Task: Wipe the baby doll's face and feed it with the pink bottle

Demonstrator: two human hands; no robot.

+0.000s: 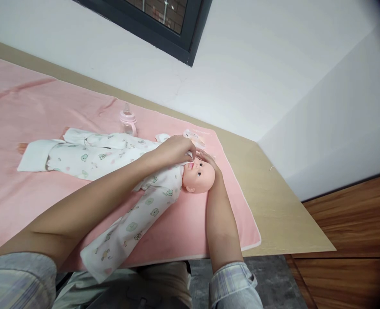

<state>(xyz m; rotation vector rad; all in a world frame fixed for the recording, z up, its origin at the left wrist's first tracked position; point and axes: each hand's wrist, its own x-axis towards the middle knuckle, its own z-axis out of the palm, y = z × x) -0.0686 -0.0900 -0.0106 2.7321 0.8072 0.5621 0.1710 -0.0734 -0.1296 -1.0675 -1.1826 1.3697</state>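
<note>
A baby doll (pixel 200 175) lies on its back on a pink mat (pixel 31 103), head toward the right. It wears a white printed romper (pixel 96 159) with loose sleeves. My left hand (pixel 174 149) is closed on the romper's collar at the doll's neck. My right hand (pixel 211 161) rests against the far side of the doll's head, fingers curved around it.
A pink baby bottle (pixel 128 119) stands on the mat behind the doll. A small clear packet (pixel 194 137) lies near the mat's far right corner. The mat covers a light wooden table (pixel 273 206) set against a white wall; wooden floor shows at right.
</note>
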